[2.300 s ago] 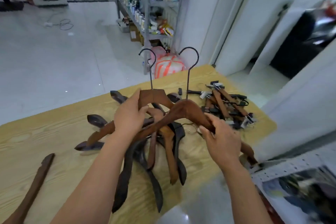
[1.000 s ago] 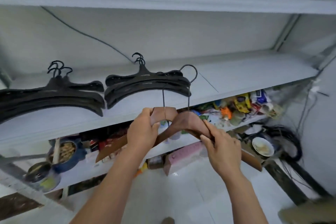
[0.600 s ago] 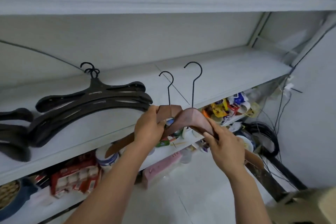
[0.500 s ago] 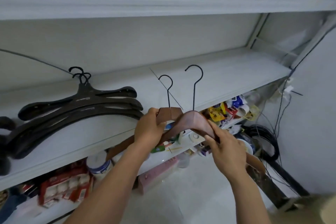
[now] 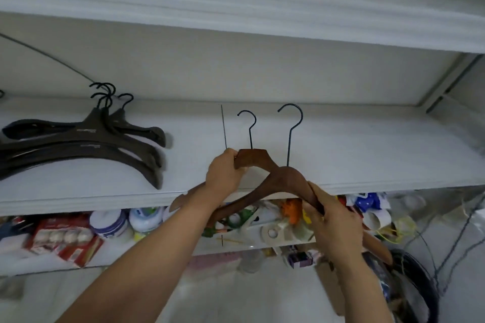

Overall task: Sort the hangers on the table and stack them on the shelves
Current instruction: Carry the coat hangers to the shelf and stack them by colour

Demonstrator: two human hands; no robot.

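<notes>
Wooden hangers [image 5: 286, 178]: two, brown, held together hooks-up at the front edge of the middle shelf [image 5: 367, 155], not set down yet. Left hand [image 5: 224, 173] has fingers curled round the neck of the rear one. Right hand [image 5: 334, 220] is wrapped over the right arm of the front one. Black hangers [image 5: 86, 144] lie stacked flat on the same shelf, off to the left, well apart from my pair. My read: black sort at least partly done; no brown pile on this shelf yet. Bare stretch right of the black stack looks like the spot. Table not in view, so can't tell how many are left to sort. Clutter [image 5: 105, 225] fills the shelf below, so nothing goes there.
</notes>
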